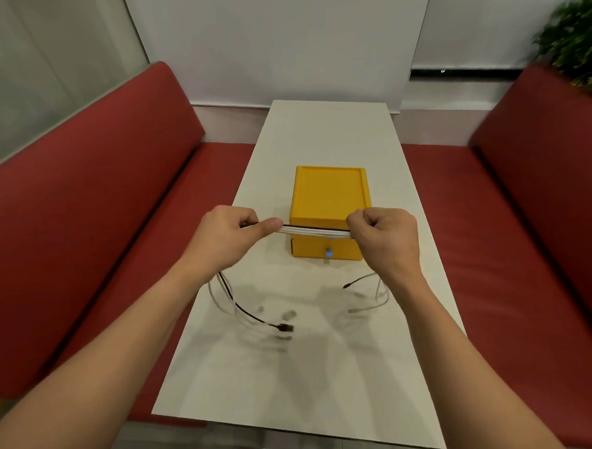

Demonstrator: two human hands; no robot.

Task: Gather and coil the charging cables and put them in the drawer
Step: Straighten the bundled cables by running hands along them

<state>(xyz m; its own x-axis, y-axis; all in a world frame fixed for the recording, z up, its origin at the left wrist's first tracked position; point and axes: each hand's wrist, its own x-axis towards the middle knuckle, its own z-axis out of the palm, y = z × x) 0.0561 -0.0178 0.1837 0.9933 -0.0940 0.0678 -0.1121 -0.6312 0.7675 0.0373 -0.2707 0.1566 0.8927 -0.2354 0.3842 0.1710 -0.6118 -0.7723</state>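
Observation:
A bundle of charging cables (317,230), white ones with a black one, is stretched straight between both hands above the table. My left hand (225,236) pinches one side of the bundle and my right hand (384,240) is fisted around the other. Loose ends hang below each hand, and their plugs (284,327) trail on the white table (295,368). Just behind the bundle stands a yellow drawer box (331,202); its drawer front, with a small blue knob (328,253), is shut.
Red cushioned benches (91,214) run along both sides of the narrow table, and the right bench (535,232) has a green plant (576,41) behind it. The table's far end meets a white wall.

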